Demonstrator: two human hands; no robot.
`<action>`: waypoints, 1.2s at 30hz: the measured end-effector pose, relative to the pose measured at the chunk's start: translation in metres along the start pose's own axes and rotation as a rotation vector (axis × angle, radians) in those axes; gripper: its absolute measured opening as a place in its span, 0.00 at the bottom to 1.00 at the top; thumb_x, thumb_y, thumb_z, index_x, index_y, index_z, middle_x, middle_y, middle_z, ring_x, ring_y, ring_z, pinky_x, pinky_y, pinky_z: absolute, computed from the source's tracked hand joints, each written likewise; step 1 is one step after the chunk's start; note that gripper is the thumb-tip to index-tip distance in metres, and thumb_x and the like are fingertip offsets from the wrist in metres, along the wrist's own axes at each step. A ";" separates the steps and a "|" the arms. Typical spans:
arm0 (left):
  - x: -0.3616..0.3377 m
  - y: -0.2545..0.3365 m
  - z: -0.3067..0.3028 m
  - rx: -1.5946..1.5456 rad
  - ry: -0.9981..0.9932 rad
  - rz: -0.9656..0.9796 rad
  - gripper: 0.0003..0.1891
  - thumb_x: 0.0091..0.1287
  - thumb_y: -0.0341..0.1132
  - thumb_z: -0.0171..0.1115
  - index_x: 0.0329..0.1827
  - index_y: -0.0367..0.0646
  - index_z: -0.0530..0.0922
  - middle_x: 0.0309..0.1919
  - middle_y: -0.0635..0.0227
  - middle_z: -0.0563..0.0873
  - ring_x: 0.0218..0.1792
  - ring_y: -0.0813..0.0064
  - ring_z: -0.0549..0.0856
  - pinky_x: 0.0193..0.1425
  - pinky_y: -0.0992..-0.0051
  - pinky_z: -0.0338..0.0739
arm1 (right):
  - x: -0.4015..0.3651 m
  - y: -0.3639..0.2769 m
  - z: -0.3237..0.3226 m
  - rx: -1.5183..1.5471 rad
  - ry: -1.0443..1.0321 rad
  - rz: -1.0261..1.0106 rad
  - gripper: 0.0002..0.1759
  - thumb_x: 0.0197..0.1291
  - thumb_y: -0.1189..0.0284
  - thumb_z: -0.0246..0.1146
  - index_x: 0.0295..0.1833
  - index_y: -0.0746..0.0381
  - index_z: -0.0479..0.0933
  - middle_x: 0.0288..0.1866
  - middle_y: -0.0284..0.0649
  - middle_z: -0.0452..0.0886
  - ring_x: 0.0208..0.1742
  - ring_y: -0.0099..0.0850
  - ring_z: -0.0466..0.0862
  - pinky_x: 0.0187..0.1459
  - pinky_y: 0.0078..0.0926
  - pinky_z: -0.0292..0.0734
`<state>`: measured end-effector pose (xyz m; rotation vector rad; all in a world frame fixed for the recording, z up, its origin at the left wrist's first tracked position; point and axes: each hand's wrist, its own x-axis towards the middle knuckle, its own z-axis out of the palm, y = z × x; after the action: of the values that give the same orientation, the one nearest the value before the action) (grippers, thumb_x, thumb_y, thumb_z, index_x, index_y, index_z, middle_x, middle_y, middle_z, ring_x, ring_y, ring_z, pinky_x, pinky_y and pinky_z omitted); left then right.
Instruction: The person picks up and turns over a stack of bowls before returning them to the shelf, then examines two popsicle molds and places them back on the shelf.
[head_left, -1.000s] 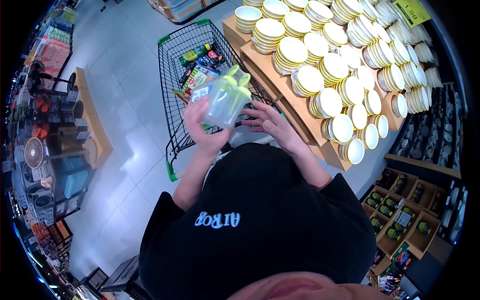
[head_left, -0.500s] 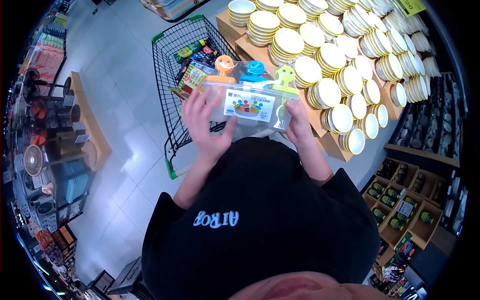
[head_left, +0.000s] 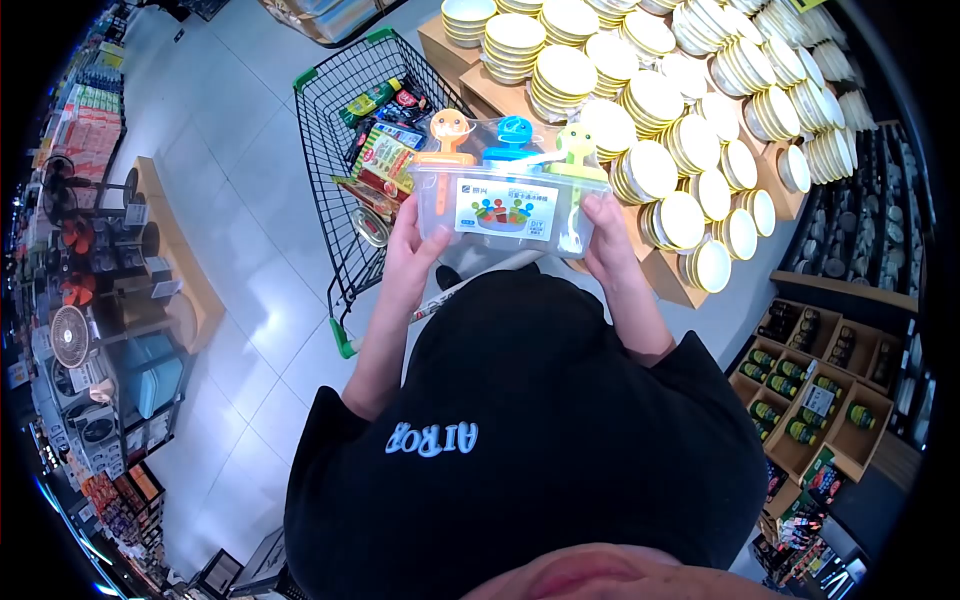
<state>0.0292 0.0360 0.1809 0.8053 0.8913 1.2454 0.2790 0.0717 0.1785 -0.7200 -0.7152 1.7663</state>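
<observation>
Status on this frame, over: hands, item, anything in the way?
Left hand clamps clear box at one end, right hand at the other. Box held level, label facing camera. Shopping cart beyond it, bowl display to the right; nothing blocking.

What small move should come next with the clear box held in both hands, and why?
Probably lower the clear mould box forward into the shopping cart. The left hand and right hand grip its two ends with the label facing up, and it appears to hang over the cart's near end, beside the packets already inside.
</observation>
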 end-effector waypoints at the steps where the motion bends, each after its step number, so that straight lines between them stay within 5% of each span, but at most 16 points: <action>1: 0.000 0.000 0.001 0.002 0.004 -0.010 0.32 0.68 0.34 0.61 0.71 0.35 0.57 0.63 0.60 0.73 0.62 0.72 0.74 0.68 0.70 0.66 | -0.001 -0.001 0.001 -0.007 0.004 0.001 0.36 0.60 0.65 0.64 0.69 0.65 0.59 0.61 0.44 0.72 0.62 0.31 0.73 0.64 0.31 0.68; 9: -0.002 -0.005 -0.009 -0.157 -0.034 -0.155 0.31 0.69 0.36 0.59 0.70 0.33 0.58 0.63 0.56 0.73 0.62 0.67 0.76 0.67 0.65 0.70 | 0.000 -0.001 0.000 -0.059 -0.024 0.046 0.33 0.62 0.63 0.63 0.69 0.63 0.60 0.60 0.43 0.73 0.61 0.29 0.74 0.63 0.31 0.69; 14: -0.001 -0.011 -0.010 -0.250 0.096 -0.043 0.30 0.64 0.31 0.61 0.67 0.32 0.61 0.60 0.54 0.75 0.61 0.65 0.77 0.65 0.64 0.71 | 0.007 0.007 0.007 -0.264 0.100 0.063 0.43 0.64 0.63 0.62 0.75 0.65 0.46 0.69 0.49 0.64 0.65 0.34 0.71 0.64 0.30 0.66; 16: 0.000 -0.007 -0.002 0.044 0.255 0.209 0.31 0.61 0.27 0.64 0.66 0.32 0.62 0.60 0.54 0.74 0.61 0.66 0.76 0.65 0.65 0.71 | 0.011 0.011 0.016 -0.388 0.107 0.036 0.48 0.66 0.64 0.61 0.77 0.65 0.35 0.74 0.54 0.57 0.68 0.39 0.69 0.63 0.30 0.66; 19: -0.002 -0.008 0.012 0.496 0.444 0.501 0.35 0.51 0.24 0.72 0.63 0.34 0.65 0.61 0.57 0.70 0.61 0.67 0.74 0.65 0.69 0.69 | 0.004 0.009 0.032 -0.292 -0.110 0.140 0.46 0.68 0.61 0.58 0.78 0.60 0.35 0.74 0.51 0.59 0.69 0.41 0.70 0.64 0.39 0.70; 22: -0.009 -0.001 0.028 1.261 0.263 0.943 0.32 0.48 0.36 0.74 0.59 0.45 0.75 0.58 0.65 0.79 0.56 0.65 0.77 0.68 0.63 0.61 | -0.001 0.014 0.055 -0.112 -0.206 0.189 0.47 0.65 0.58 0.61 0.77 0.60 0.39 0.72 0.46 0.63 0.68 0.37 0.71 0.64 0.41 0.70; 25: -0.013 -0.011 0.039 1.468 0.186 1.020 0.30 0.48 0.41 0.75 0.57 0.48 0.78 0.56 0.70 0.82 0.56 0.67 0.77 0.70 0.60 0.58 | 0.006 0.016 0.057 0.049 -0.110 0.186 0.43 0.62 0.61 0.65 0.73 0.64 0.49 0.66 0.44 0.69 0.65 0.33 0.73 0.62 0.34 0.72; 29: -0.011 0.001 0.036 1.280 -0.203 0.942 0.29 0.48 0.43 0.76 0.55 0.48 0.79 0.57 0.70 0.81 0.64 0.66 0.75 0.72 0.56 0.58 | 0.017 0.012 0.035 -0.022 -0.108 0.077 0.36 0.60 0.65 0.66 0.68 0.64 0.57 0.61 0.44 0.73 0.62 0.30 0.75 0.62 0.32 0.72; 30: -0.011 0.007 0.030 1.308 -0.240 0.967 0.29 0.49 0.40 0.76 0.57 0.45 0.78 0.58 0.63 0.80 0.66 0.61 0.73 0.72 0.55 0.59 | 0.017 0.012 0.030 -0.025 -0.116 0.072 0.38 0.57 0.63 0.68 0.68 0.65 0.58 0.60 0.43 0.74 0.61 0.30 0.75 0.63 0.31 0.70; 33: -0.015 0.022 0.021 1.294 0.139 0.828 0.32 0.52 0.37 0.73 0.62 0.42 0.73 0.64 0.56 0.75 0.68 0.58 0.71 0.73 0.59 0.58 | 0.012 0.008 0.019 -0.022 -0.098 0.079 0.42 0.52 0.57 0.69 0.68 0.65 0.60 0.60 0.44 0.75 0.60 0.32 0.77 0.63 0.32 0.71; 36: -0.012 0.019 0.017 0.821 0.321 0.461 0.40 0.58 0.34 0.68 0.72 0.36 0.59 0.70 0.54 0.65 0.71 0.63 0.65 0.74 0.63 0.56 | 0.008 0.009 0.008 -0.045 -0.064 0.075 0.51 0.47 0.54 0.72 0.71 0.65 0.55 0.61 0.44 0.74 0.61 0.33 0.76 0.63 0.33 0.72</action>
<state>0.0348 0.0267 0.2067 1.5499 1.5847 1.4301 0.2657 0.0760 0.1762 -0.7311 -0.7818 1.8536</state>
